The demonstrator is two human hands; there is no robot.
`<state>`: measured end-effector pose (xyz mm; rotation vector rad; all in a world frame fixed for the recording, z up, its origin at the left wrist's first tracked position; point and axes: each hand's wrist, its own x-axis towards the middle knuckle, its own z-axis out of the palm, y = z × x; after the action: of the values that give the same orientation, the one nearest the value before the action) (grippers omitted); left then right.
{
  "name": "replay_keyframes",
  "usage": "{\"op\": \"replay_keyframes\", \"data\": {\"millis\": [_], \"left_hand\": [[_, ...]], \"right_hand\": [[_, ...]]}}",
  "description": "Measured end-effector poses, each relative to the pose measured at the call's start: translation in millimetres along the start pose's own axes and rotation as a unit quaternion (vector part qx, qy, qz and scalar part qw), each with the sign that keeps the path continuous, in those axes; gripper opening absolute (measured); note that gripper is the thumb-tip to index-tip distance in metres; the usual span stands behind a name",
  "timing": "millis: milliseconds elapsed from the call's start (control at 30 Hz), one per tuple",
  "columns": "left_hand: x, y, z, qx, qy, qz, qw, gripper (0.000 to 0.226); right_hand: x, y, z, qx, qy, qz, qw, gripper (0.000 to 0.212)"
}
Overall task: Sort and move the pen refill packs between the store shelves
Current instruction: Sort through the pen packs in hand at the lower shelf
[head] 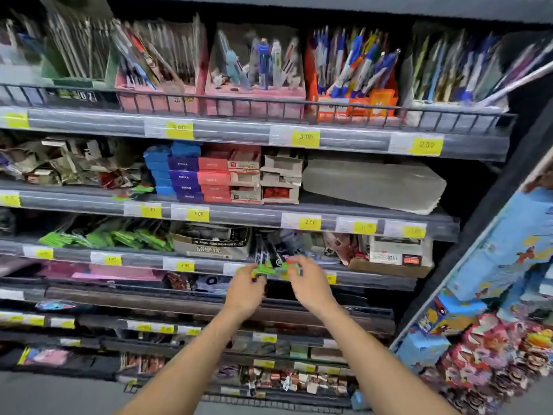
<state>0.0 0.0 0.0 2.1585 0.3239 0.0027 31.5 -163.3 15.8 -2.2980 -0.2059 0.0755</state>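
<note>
Both hands reach to the front edge of the third shelf [206,266]. My left hand [244,290] and my right hand [308,284] together pinch a small bunch of pen refill packs [270,262] with green header cards; the clear sleeves with dark refills stand up behind the fingers. A row of similar green-topped refill packs [119,238] lies on the same shelf to the left. The view is blurred, so how many packs each hand holds is unclear.
A grey carton [211,242] sits just left of the held packs, a white box [395,253] to the right. Above are stacked blue, purple and red boxes [197,175] and pen bins [254,67]. A slanted rack of colourful goods [493,295] stands at right.
</note>
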Motion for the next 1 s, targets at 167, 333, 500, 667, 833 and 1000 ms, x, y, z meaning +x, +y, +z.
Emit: {"op": "replay_keyframes", "data": {"millis": [167, 333, 500, 667, 833, 1000], "left_hand": [[54.5, -4.7, 5.7, -0.009, 0.005, -0.057, 0.998, 0.051], [84.7, -5.3, 13.5, -0.022, 0.005, -0.105, 0.994, 0.058], [97.7, 0.5, 26.3, -0.145, -0.008, -0.143, 0.979, 0.059], [93.2, -2.9, 36.1, -0.312, -0.038, -0.164, 0.935, 0.011], [78.1, -16.7, 35.9, -0.356, -0.071, -0.167, 0.917, 0.015], [44.0, -28.4, 32.9, -0.334, -0.077, -0.178, 0.922, 0.022]], "right_hand": [[59.7, 8.8, 17.7, -0.051, -0.021, 0.033, 0.998, 0.038], [85.8, 27.4, 40.9, -0.071, -0.030, 0.060, 0.995, 0.035], [84.6, 26.1, 55.4, -0.020, 0.021, 0.046, 0.999, 0.030], [66.2, 9.3, 64.8, 0.060, 0.056, 0.050, 0.995, 0.030], [34.2, 10.8, 68.2, 0.189, 0.115, 0.091, 0.971, 0.021], [10.7, 17.4, 83.1, 0.257, 0.108, 0.106, 0.954, 0.021]]}}
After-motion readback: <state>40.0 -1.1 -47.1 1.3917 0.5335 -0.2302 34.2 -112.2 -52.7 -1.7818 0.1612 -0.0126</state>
